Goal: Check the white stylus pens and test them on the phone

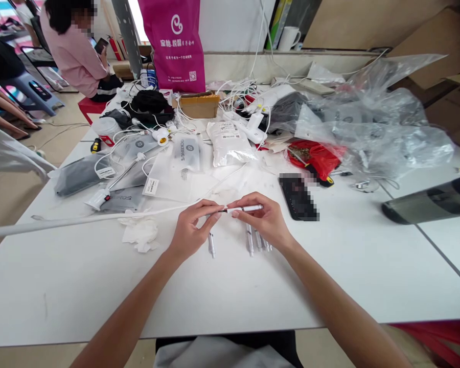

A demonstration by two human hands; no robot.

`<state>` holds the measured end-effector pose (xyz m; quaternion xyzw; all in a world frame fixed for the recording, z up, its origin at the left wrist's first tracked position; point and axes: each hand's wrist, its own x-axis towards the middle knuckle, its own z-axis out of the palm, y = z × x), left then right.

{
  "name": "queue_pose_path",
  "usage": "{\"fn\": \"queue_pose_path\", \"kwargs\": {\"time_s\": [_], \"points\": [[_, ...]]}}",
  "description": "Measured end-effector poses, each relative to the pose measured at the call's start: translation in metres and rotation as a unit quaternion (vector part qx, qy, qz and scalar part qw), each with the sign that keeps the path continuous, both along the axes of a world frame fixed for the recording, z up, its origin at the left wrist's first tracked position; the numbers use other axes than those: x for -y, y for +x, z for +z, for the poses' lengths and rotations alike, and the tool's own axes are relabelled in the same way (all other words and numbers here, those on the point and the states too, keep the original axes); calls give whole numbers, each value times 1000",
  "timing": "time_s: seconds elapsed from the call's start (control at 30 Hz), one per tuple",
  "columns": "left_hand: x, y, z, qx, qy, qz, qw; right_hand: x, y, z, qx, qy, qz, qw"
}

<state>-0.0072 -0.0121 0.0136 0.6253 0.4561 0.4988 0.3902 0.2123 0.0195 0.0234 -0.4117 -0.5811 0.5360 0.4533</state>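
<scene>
A slim white pen (248, 208) lies nearly level between my two hands, above the table. My right hand (267, 221) grips its white barrel between thumb and fingers. My left hand (191, 229) pinches at the pen's dark, thin end; whether a separate small part sits in those fingertips is hidden. On the table below, one similar pen (212, 245) lies near my left fingers. Another pen (250, 240) rests under my right hand with several more beside it, partly covered by the hand.
Crumpled tissue (140, 232) lies left of my hands, a white cable (99, 219) crossing above it. A black phone-like object (298, 198) is at right, a dark bottle (429, 202) farther right. Packets, cables and plastic bags (371, 128) crowd the back. A seated person (72, 56) is at far left.
</scene>
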Motion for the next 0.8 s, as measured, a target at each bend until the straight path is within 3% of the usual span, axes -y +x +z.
{"fn": "queue_pose_path", "kwargs": {"time_s": [0.23, 0.37, 0.53, 0.8], "points": [[-1, 0, 4, 134, -71, 22, 988, -4, 13, 2, 162, 124, 79, 976], [-2, 1, 3, 127, -88, 6, 988, -1, 10, -2, 186, 186, 135, 955], [-2, 3, 2, 138, -102, -14, 985, 1, 6, -5, 215, 211, 105, 948], [-5, 0, 1, 189, -72, 20, 979, -7, 15, -2, 238, 233, 62, 941]]}}
